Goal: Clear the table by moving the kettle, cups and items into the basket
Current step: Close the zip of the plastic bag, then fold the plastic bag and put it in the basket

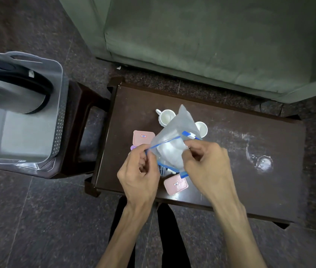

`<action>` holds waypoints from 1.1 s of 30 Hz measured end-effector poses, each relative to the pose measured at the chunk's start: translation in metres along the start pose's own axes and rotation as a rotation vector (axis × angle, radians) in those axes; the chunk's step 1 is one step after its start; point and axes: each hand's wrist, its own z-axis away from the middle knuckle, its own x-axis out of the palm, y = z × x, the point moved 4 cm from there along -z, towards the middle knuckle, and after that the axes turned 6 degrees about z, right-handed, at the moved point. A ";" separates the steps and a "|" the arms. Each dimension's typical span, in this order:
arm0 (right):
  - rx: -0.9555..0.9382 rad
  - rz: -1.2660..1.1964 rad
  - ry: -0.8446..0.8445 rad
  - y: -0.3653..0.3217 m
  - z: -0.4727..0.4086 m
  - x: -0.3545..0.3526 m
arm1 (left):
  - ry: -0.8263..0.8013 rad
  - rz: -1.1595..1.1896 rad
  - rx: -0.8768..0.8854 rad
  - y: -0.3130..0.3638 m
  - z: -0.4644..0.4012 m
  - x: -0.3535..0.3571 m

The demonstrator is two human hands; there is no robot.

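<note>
Both hands hold a clear zip bag (pixel 174 132) with a blue slider and white contents above the dark brown table (pixel 249 171). My left hand (pixel 139 175) pinches the bag's left edge; my right hand (pixel 207 163) grips its right side. Behind the bag stand two white cups: one with a handle (pixel 165 116), another (pixel 202 128) partly hidden. A pink lidded box (pixel 142 137) lies left of the bag, a second pink box (pixel 175 184) near the front edge. The steel kettle (pixel 12 88) stands inside the grey basket (pixel 58 120) at the left.
The basket rests on a brown stool (pixel 81 120) left of the table. A green sofa (pixel 211 45) stands behind the table. White smears and a wet ring (pixel 261 161) mark the table's right half. A small purple item (pixel 133 147) peeks out by my left hand.
</note>
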 end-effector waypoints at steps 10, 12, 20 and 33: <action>0.125 -0.247 -0.018 0.046 0.000 -0.019 | 0.025 -0.021 -0.010 -0.004 0.008 0.000; 0.245 -0.260 0.035 0.074 -0.008 -0.018 | 0.055 -0.035 -0.070 -0.013 0.003 -0.008; 0.426 -0.096 -0.016 0.131 -0.052 0.050 | 0.048 -0.020 -0.144 -0.027 -0.002 -0.013; 0.474 0.112 0.034 0.120 -0.060 0.070 | -0.049 -0.010 -0.129 -0.003 0.003 -0.002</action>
